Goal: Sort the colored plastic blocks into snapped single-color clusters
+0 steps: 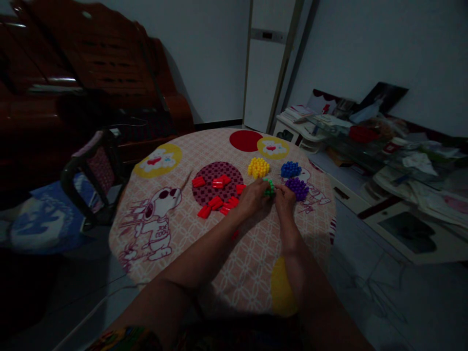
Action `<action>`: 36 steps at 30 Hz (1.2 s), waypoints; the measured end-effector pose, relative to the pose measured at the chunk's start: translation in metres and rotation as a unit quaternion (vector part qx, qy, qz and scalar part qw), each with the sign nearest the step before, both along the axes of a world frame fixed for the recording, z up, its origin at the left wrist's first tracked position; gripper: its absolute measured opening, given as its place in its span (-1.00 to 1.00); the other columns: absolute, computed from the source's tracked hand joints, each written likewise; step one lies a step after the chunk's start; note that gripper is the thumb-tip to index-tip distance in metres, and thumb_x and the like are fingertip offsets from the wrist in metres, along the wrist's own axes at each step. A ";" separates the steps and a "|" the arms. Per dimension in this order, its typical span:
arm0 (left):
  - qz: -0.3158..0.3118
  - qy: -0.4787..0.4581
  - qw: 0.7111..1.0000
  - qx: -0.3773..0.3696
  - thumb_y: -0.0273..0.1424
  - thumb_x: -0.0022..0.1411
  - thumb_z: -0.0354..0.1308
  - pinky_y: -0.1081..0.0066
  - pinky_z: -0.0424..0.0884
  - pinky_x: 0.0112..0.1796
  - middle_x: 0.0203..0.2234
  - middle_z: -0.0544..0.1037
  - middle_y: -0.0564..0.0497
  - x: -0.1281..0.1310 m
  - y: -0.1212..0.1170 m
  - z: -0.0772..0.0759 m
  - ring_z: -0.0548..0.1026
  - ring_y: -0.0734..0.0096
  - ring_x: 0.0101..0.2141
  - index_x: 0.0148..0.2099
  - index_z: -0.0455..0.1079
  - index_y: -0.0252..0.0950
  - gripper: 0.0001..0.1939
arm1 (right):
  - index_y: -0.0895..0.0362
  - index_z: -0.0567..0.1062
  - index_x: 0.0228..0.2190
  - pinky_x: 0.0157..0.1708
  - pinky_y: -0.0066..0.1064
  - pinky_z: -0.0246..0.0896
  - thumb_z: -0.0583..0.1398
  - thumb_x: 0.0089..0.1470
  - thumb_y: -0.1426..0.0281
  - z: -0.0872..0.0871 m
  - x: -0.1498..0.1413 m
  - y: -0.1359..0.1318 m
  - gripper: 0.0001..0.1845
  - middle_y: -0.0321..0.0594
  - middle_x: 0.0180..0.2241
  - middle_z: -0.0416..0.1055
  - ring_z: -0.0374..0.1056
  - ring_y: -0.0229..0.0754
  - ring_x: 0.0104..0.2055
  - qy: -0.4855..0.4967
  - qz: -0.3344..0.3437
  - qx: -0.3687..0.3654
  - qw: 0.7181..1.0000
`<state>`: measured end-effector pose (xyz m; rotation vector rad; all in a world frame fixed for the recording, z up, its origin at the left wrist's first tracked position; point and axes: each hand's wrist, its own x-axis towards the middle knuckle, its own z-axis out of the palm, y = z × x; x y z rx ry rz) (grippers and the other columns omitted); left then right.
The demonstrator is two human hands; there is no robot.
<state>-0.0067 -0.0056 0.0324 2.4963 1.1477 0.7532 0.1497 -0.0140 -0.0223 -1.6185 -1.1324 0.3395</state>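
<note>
Around the green cluster (269, 188), both hands (255, 196) work

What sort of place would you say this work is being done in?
Probably the living room of a home: a carved wooden sofa stands by the wall, a tall floor-standing air conditioner fills the corner, and a patterned tablecloth covers the round table.
</note>
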 end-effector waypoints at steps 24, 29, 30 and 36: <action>0.111 0.073 0.988 -0.083 -0.29 0.17 0.21 0.38 0.31 -0.27 -0.35 0.60 -0.13 -0.063 0.038 0.001 0.51 0.24 -0.28 -0.26 0.55 -0.37 -0.77 | 0.17 0.59 -0.29 -0.62 -0.49 0.15 0.15 -0.07 0.23 -0.006 -0.004 -0.075 -0.64 -0.25 -0.46 0.53 0.34 -0.28 -0.61 0.152 0.001 -0.025 0.988; 0.039 -0.105 0.977 -0.179 -0.19 0.13 0.22 0.45 0.28 -0.40 -0.52 0.53 0.03 -0.054 0.021 0.015 0.46 0.41 -0.47 -0.24 0.54 -0.35 -0.69 | 0.17 0.60 -0.27 -0.62 -0.50 0.12 0.20 -0.01 0.18 -0.002 -0.006 -0.079 -0.64 -0.26 -0.49 0.52 0.31 -0.29 -0.59 0.149 0.047 -0.010 0.988; 0.000 -0.144 0.965 -0.221 -0.15 0.12 0.23 0.47 0.27 -0.43 -0.53 0.52 0.05 -0.048 0.014 0.012 0.45 0.44 -0.50 -0.22 0.53 -0.35 -0.65 | 0.17 0.60 -0.25 -0.62 -0.50 0.11 0.21 0.00 0.16 -0.001 -0.008 -0.081 -0.61 -0.28 -0.52 0.50 0.30 -0.30 -0.60 0.150 0.067 -0.010 0.986; -0.117 -0.264 0.868 -0.403 -0.18 0.01 0.29 0.49 0.30 -0.49 -0.56 0.48 0.06 -0.003 -0.024 -0.024 0.42 0.49 -0.56 -0.25 0.44 -0.37 -0.64 | 0.16 0.60 -0.19 -0.65 -0.50 0.08 0.23 0.02 0.14 0.001 -0.010 -0.089 -0.59 -0.31 -0.57 0.48 0.30 -0.28 -0.61 0.178 0.132 -0.009 0.975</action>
